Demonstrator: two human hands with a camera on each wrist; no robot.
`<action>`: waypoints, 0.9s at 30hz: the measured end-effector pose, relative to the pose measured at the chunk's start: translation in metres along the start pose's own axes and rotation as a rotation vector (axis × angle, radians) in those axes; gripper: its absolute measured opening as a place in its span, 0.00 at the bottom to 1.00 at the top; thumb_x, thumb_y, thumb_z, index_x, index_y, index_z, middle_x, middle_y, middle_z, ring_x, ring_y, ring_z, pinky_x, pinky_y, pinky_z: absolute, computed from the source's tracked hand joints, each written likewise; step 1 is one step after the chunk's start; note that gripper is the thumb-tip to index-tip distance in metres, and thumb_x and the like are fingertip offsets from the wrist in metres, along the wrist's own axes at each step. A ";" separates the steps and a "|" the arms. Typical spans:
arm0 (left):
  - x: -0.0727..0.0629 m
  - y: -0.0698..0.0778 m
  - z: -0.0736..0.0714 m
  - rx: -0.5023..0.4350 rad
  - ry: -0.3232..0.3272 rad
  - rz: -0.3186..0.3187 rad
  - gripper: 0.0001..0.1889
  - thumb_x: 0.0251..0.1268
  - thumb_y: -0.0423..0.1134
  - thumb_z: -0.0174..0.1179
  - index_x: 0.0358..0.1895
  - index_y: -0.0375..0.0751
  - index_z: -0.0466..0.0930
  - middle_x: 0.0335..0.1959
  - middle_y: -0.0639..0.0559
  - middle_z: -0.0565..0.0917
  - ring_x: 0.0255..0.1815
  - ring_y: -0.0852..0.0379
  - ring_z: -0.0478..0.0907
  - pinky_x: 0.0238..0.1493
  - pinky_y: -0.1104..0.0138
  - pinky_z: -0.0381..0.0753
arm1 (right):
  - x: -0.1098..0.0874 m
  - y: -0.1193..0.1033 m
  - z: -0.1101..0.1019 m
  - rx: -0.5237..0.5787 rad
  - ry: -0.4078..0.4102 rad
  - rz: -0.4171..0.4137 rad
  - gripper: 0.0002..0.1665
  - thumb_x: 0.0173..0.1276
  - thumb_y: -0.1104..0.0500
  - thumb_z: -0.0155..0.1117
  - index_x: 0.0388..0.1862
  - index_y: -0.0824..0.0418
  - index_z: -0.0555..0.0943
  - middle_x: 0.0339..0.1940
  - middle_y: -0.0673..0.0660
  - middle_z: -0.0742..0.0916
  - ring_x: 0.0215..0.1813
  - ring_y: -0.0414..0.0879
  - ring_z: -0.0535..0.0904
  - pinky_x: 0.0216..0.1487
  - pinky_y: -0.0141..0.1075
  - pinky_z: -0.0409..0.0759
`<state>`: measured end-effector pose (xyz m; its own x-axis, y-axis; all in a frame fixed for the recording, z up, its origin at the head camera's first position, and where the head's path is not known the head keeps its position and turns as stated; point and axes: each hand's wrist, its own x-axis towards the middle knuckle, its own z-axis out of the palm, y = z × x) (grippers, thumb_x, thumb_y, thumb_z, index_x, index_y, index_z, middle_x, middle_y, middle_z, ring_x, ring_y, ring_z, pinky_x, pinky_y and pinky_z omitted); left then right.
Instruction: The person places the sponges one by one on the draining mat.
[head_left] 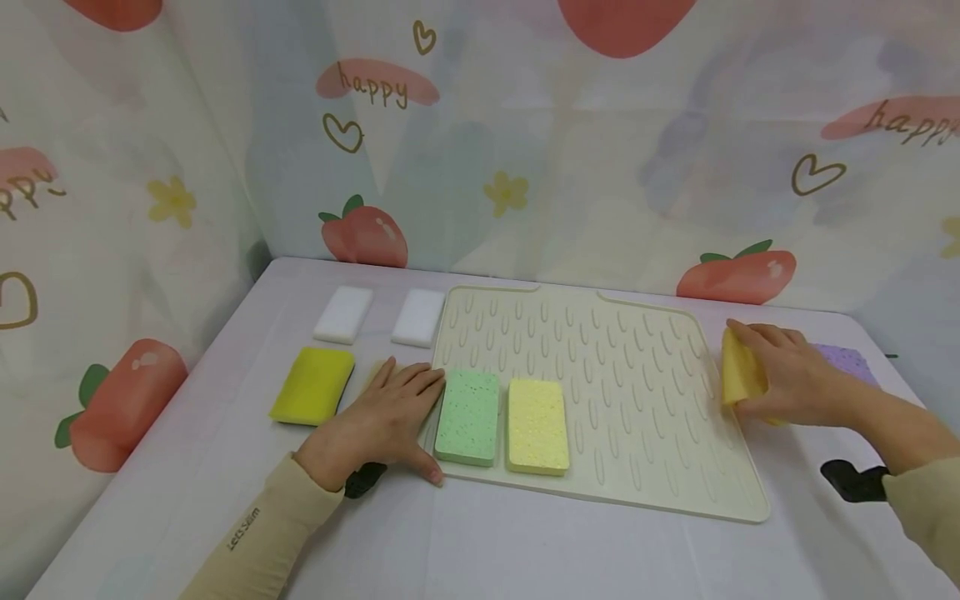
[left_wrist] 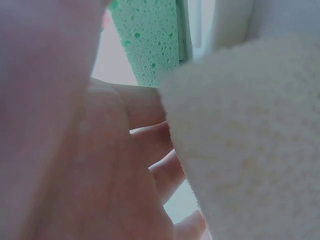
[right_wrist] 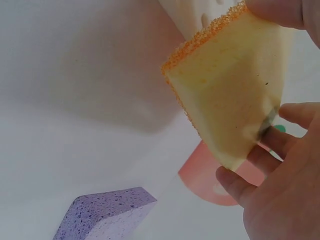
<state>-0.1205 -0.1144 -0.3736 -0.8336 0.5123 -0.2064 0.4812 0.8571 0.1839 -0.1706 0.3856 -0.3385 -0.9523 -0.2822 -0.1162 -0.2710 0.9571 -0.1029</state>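
The draining mat (head_left: 630,408) bears a green sponge (head_left: 468,417) and yellow sponge (head_left: 537,427). At its left edge the left hand (head_left: 381,423) spreads wide; at its right, the right hand (head_left: 795,377) pinches a scouring sponge (right_wrist: 227,80).

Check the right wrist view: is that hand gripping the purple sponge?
No, the right hand grips a pale yellow sponge with an orange edge, while the purple sponge lies apart from it.

Left hand (left_wrist: 117,165), fingertips hidden behind pale sponge (left_wrist: 255,145); green sponge (left_wrist: 150,37) beyond.
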 end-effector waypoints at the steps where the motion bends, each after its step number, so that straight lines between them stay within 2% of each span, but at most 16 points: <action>1: 0.000 0.000 0.000 0.000 0.000 -0.001 0.67 0.34 0.74 0.72 0.77 0.36 0.56 0.79 0.45 0.59 0.81 0.45 0.50 0.79 0.40 0.40 | 0.000 0.000 0.000 0.000 0.001 -0.007 0.66 0.47 0.46 0.78 0.77 0.69 0.52 0.68 0.75 0.64 0.61 0.73 0.58 0.53 0.70 0.71; 8: 0.000 0.000 0.000 0.003 -0.003 -0.005 0.68 0.34 0.74 0.72 0.77 0.37 0.55 0.79 0.45 0.59 0.81 0.45 0.49 0.79 0.40 0.39 | -0.002 -0.010 -0.002 0.008 0.026 -0.060 0.64 0.46 0.46 0.79 0.76 0.67 0.56 0.67 0.72 0.67 0.62 0.70 0.59 0.52 0.68 0.72; 17: 0.002 0.001 -0.001 -0.001 -0.004 -0.004 0.68 0.34 0.74 0.72 0.78 0.37 0.55 0.79 0.46 0.59 0.81 0.46 0.49 0.79 0.41 0.39 | -0.006 -0.024 -0.004 -0.016 0.043 -0.103 0.66 0.45 0.45 0.81 0.76 0.66 0.56 0.68 0.70 0.67 0.63 0.68 0.61 0.52 0.66 0.73; 27: 0.001 0.001 0.000 -0.010 0.003 -0.002 0.67 0.33 0.74 0.72 0.77 0.36 0.56 0.79 0.45 0.60 0.81 0.45 0.50 0.79 0.40 0.40 | -0.009 -0.040 -0.002 -0.020 0.025 -0.140 0.65 0.47 0.41 0.80 0.77 0.64 0.58 0.70 0.68 0.67 0.65 0.66 0.61 0.55 0.68 0.72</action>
<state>-0.1214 -0.1131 -0.3737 -0.8354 0.5102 -0.2042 0.4766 0.8576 0.1932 -0.1517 0.3503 -0.3313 -0.9081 -0.4116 -0.0772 -0.4041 0.9096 -0.0964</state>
